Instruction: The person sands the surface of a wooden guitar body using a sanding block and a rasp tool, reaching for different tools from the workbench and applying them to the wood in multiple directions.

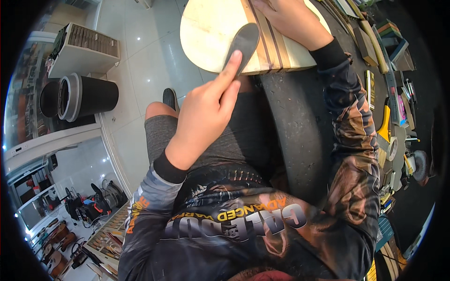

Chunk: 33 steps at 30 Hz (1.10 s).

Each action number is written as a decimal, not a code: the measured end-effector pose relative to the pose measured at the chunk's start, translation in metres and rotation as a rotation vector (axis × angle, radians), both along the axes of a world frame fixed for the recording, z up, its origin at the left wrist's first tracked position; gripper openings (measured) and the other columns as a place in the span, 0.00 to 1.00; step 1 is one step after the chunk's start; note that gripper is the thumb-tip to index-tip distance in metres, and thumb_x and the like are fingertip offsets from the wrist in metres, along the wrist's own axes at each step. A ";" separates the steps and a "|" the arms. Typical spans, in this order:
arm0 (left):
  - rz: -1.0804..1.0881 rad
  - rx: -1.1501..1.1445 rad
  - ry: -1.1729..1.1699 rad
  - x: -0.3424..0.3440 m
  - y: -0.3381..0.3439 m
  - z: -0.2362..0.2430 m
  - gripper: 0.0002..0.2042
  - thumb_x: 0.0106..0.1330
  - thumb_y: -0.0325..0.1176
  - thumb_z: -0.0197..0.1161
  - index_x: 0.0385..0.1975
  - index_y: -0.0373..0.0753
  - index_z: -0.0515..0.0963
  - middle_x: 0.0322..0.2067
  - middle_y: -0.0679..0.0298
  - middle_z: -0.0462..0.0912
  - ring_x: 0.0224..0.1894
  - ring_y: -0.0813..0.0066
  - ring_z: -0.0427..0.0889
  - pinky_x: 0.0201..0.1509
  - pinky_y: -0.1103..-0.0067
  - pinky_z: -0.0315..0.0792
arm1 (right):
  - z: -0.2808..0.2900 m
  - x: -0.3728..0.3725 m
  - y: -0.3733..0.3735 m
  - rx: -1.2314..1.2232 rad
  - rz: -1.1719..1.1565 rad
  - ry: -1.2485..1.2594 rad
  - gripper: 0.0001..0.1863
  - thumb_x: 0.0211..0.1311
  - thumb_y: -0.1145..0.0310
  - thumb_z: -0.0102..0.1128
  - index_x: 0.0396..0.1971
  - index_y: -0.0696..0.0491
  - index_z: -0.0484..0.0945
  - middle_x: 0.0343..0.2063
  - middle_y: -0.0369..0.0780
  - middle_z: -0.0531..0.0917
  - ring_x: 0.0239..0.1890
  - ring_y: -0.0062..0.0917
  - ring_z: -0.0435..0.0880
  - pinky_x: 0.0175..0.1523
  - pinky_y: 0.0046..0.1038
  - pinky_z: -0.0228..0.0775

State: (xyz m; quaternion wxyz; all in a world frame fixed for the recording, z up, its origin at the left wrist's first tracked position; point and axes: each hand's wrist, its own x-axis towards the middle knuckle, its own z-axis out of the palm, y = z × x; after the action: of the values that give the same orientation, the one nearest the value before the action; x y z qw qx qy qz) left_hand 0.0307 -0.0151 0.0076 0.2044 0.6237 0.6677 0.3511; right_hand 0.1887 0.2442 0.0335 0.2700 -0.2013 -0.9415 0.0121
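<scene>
My left hand (201,117) is closed on a dark, oval-ended flat tool (247,36), index finger extended along it, over a pale wooden board (204,30). The board has a rounded left end, dark stripes and a thick edge. My right hand (295,23) lies across the board's upper right part; its fingers are partly cut off by the frame, so their grip is unclear. Beneath the board is a dark, scuffed work surface (295,131).
Along the right lie wooden blocks (364,47), a yellow-handled tool (385,122), a tape roll (392,149) and other tools. On the left are a black bin (96,99) on the tiled floor (150,56), a white shelf unit (79,61) and stringed instruments (58,260).
</scene>
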 end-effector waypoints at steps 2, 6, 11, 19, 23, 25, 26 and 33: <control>0.032 -0.014 -0.136 -0.001 0.008 0.001 0.30 0.81 0.33 0.67 0.82 0.54 0.73 0.35 0.46 0.90 0.34 0.42 0.90 0.41 0.60 0.82 | 0.005 -0.004 -0.010 -0.082 -0.021 0.068 0.17 0.82 0.66 0.59 0.61 0.60 0.82 0.55 0.50 0.83 0.61 0.49 0.81 0.68 0.46 0.73; 0.040 0.058 -0.187 -0.001 0.011 -0.005 0.28 0.82 0.34 0.66 0.81 0.54 0.74 0.41 0.44 0.92 0.39 0.40 0.91 0.44 0.60 0.83 | 0.020 -0.021 -0.033 -0.232 0.065 0.010 0.18 0.83 0.66 0.59 0.63 0.59 0.80 0.57 0.52 0.83 0.64 0.50 0.80 0.73 0.47 0.68; -0.011 0.017 -0.194 -0.002 0.008 0.001 0.29 0.82 0.29 0.65 0.82 0.45 0.73 0.60 0.39 0.88 0.52 0.53 0.95 0.59 0.70 0.82 | -0.006 -0.026 -0.043 0.067 0.038 -0.033 0.25 0.84 0.62 0.60 0.72 0.56 0.78 0.70 0.52 0.78 0.73 0.50 0.76 0.79 0.47 0.65; 0.160 0.240 -0.352 -0.024 -0.021 -0.015 0.39 0.79 0.22 0.64 0.88 0.36 0.55 0.53 0.53 0.89 0.48 0.67 0.86 0.53 0.75 0.79 | 0.019 -0.013 -0.007 0.120 0.001 0.044 0.24 0.79 0.56 0.65 0.67 0.54 0.82 0.66 0.52 0.83 0.71 0.53 0.80 0.71 0.55 0.74; 0.163 0.327 -0.751 -0.045 0.025 -0.035 0.40 0.84 0.26 0.59 0.90 0.34 0.45 0.47 0.65 0.87 0.34 0.87 0.75 0.39 0.85 0.71 | -0.020 0.029 0.043 -0.028 -0.525 -0.038 0.31 0.78 0.52 0.64 0.70 0.58 0.77 0.60 0.55 0.84 0.66 0.54 0.82 0.69 0.54 0.76; 0.203 0.372 -0.716 -0.043 0.033 -0.037 0.40 0.84 0.27 0.59 0.90 0.34 0.45 0.48 0.64 0.87 0.34 0.87 0.75 0.39 0.85 0.71 | -0.031 0.032 0.041 -0.177 -0.580 -0.025 0.29 0.76 0.58 0.62 0.71 0.58 0.76 0.59 0.56 0.84 0.67 0.54 0.80 0.70 0.54 0.75; 0.242 0.375 -0.733 -0.039 0.032 -0.038 0.39 0.85 0.28 0.59 0.90 0.34 0.46 0.49 0.64 0.88 0.35 0.87 0.76 0.39 0.85 0.72 | -0.032 0.035 0.048 -0.174 -0.580 -0.022 0.29 0.76 0.58 0.62 0.71 0.58 0.76 0.59 0.56 0.84 0.67 0.54 0.80 0.70 0.54 0.75; 0.174 0.313 -0.755 -0.029 0.039 -0.034 0.39 0.84 0.25 0.60 0.89 0.33 0.48 0.42 0.69 0.81 0.38 0.87 0.75 0.44 0.85 0.71 | -0.046 0.075 0.076 -0.147 -0.426 -0.012 0.27 0.67 0.77 0.56 0.67 0.61 0.77 0.57 0.58 0.83 0.62 0.60 0.79 0.70 0.52 0.72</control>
State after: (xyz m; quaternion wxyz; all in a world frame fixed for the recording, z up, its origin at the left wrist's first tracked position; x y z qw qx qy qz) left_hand 0.0021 0.0241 -0.0269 0.3070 0.4162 0.5346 0.6684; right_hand 0.2638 0.3201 -0.0125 0.2455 -0.4148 -0.8759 0.0224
